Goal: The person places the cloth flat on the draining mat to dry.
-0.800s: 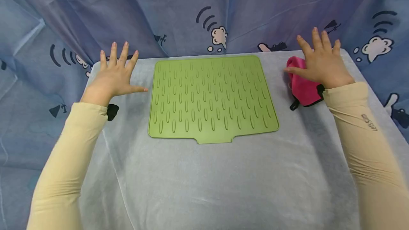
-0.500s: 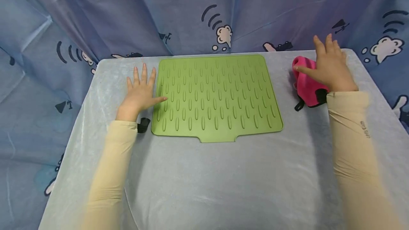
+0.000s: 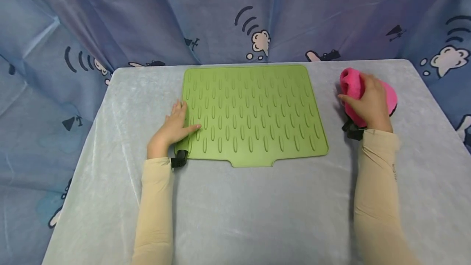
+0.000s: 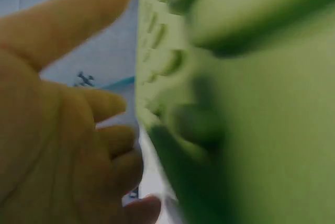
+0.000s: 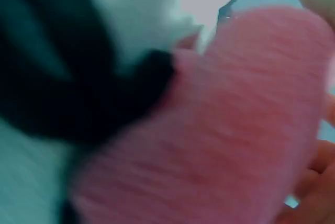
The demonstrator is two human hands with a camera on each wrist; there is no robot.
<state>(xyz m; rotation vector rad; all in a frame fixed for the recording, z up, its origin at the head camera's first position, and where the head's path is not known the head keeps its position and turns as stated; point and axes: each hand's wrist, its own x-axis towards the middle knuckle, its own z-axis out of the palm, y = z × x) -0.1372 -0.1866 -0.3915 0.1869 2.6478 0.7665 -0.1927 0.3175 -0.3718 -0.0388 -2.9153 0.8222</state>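
So going left to right from the head view: a cream sleeve [image 3: 156, 212], stretchy and creasing a bit, is running up to the left hand [image 3: 171, 128]. That hand is staying loose and wide, thumb sticking out, holding nothing, and it's hovering or resting over the left edge of the green mat [image 3: 250, 111] (can't tell which). The mat is lying flat in the middle of the pale, velvety-looking tablecloth [image 3: 257, 212], looking smooth and rubbery, with rounded corners, rows of long raised ovals and 1 tab poking toward the person. Over right, the hot pink fuzzy thing [image 3: 354, 86] is sitting well apart from the mat, its left end bulging into a soft fold and its right side showing dark trim. The right hand [image 3: 374, 103] is arching over it, thumb on the left; whether it's actually gripping, I can't tell.

The left wrist cam is showing what the head cam is hiding: the palm side, lower fingers bending a little, and ridges standing up off the mat. The right wrist cam is blurring badly, but it's giving away the pink nap and a dark band [image 5: 78, 72] crossing in front of it.
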